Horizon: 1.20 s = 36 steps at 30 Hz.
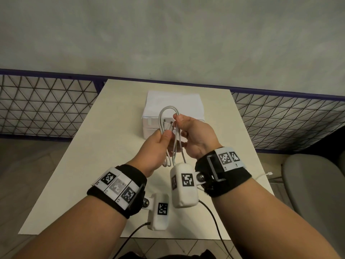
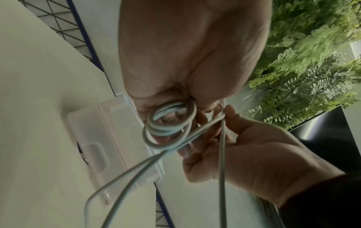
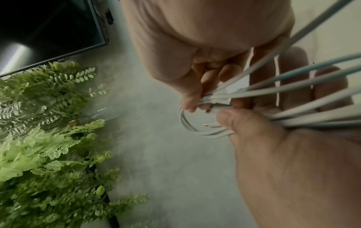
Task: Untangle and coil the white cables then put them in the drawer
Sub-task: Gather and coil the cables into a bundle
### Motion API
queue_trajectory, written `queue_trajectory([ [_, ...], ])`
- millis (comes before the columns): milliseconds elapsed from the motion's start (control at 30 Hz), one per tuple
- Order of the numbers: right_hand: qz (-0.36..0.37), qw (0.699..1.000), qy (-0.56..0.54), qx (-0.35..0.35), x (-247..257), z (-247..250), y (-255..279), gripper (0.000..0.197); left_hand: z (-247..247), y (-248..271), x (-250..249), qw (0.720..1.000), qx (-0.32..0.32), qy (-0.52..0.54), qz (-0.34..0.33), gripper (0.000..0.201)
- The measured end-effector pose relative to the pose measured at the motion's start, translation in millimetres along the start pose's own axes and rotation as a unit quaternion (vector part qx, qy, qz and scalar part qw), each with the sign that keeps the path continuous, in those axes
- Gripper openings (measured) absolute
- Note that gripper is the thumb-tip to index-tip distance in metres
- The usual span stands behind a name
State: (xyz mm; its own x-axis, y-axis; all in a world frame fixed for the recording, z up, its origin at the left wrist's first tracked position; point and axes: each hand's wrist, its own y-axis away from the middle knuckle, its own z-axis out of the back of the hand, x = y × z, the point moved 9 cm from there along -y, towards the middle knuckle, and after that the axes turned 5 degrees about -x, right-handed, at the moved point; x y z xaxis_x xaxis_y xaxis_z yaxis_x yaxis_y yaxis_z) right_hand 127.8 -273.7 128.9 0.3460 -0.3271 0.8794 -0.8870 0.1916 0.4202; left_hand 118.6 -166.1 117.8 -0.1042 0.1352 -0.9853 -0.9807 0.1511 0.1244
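Over the cream table [image 1: 74, 165] I hold a bundle of white cables [image 1: 168, 113] in both hands, in front of a small white drawer unit [image 1: 186, 101]. My left hand [image 1: 164, 136] pinches the bundle's middle, thumb on top. My right hand [image 1: 179, 126] grips strands just to its right. One loop rises above the hands and longer loops hang below them [image 1: 168, 161]. In the left wrist view the coil [image 2: 168, 128] wraps round my left fingers. A connector [image 3: 213, 109] pokes out between the hands. Another white cable end [image 1: 263, 175] lies at the table's right edge.
The drawer unit [image 2: 109, 131] stands at the table's far side with its drawers pushed in. A wire-mesh fence [image 1: 46, 105] runs behind the table. To the right is a grey chair [image 1: 313, 184]. Green plants [image 2: 312, 61] and a dark screen [image 3: 48, 30] are nearby.
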Motion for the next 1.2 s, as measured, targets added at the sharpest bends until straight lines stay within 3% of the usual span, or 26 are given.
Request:
queue_trajectory([
  [133, -0.052, 0.997, -0.036, -0.037, -8, 6, -2, 0.004, -4, 2, 5, 1.0, 0.007, 0.02, 0.02, 0.034],
  [367, -0.062, 0.99, -0.094, -0.083, -21, 14, -15, 0.012, -13, 4, 12, 0.997, 0.046, 0.046, 0.039, 0.035],
  [533, -0.069, 0.991, -0.086, -0.069, -18, 12, -9, 0.016, -15, 4, 14, 0.994, 0.066, 0.065, 0.055, 0.037],
  [700, -0.005, 0.995, -0.082, -0.057, -3, 11, -8, 0.011, -19, 3, 14, 0.985, 0.107, 0.113, 0.075, 0.04],
  [833, 0.058, 0.997, -0.016, -0.043, 7, 8, -8, 0.006, -24, 3, 16, 0.98, 0.126, 0.124, 0.086, 0.036],
  [967, 0.058, 0.998, 0.022, 0.025, -8, -1, -8, 0.034, -11, -6, 6, 0.968, 0.068, 0.227, 0.082, 0.033],
  [1067, 0.035, 0.986, 0.122, 0.11, -39, -9, 0, 0.054, 3, -15, 4, 0.951, 0.023, 0.299, 0.076, 0.032],
  [1133, 0.049, 0.966, 0.191, 0.165, -52, -13, 7, 0.058, 8, -18, 6, 0.949, 0.003, 0.307, 0.068, 0.032],
  [1200, 0.074, 0.949, 0.248, 0.178, -56, -12, 12, 0.056, 13, -21, 8, 0.948, -0.017, 0.313, 0.059, 0.032],
])
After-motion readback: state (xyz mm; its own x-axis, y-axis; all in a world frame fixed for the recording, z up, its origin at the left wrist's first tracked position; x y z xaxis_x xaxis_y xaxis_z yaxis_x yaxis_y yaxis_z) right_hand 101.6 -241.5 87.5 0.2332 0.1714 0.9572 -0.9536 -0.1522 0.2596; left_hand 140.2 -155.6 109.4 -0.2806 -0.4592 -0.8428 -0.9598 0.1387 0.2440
